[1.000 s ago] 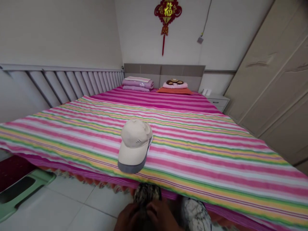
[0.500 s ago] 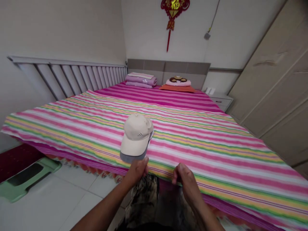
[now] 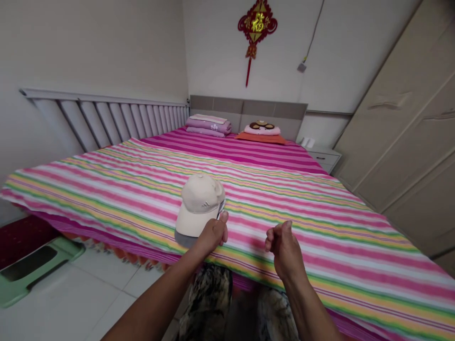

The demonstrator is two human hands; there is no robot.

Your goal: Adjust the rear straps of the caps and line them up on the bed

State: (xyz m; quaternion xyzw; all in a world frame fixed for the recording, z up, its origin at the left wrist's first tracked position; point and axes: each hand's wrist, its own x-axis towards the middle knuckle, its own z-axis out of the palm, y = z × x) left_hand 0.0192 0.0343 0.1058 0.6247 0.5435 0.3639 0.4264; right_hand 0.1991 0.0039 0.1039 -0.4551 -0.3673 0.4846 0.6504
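Note:
A cream baseball cap (image 3: 201, 195) with a small dark logo sits upright on the striped sheet (image 3: 249, 208) covering the near part of the bed. Its brim points toward me and slightly left. My left hand (image 3: 212, 233) hovers by the cap's right front side and overlaps part of the brim; contact cannot be made out. The thumb is up, with the fingers loosely bent and nothing seen in them. Farther right, my right hand (image 3: 286, 248) is raised over the sheet, half-curled, its thumb apart from the fingers, holding nothing visible.
Folded purple bedding (image 3: 209, 127) and a pink folded item with a bear face (image 3: 262, 128) lie by the headboard (image 3: 273, 110). A green stool (image 3: 39, 270) stands low on the left. A nightstand (image 3: 325, 157) and a wardrobe (image 3: 398, 123) are on the right.
Both my hands have risen and moved forward over the bed, and the right has shifted a little to the right. The view has tilted slightly upward. The cap stays put on the sheet.

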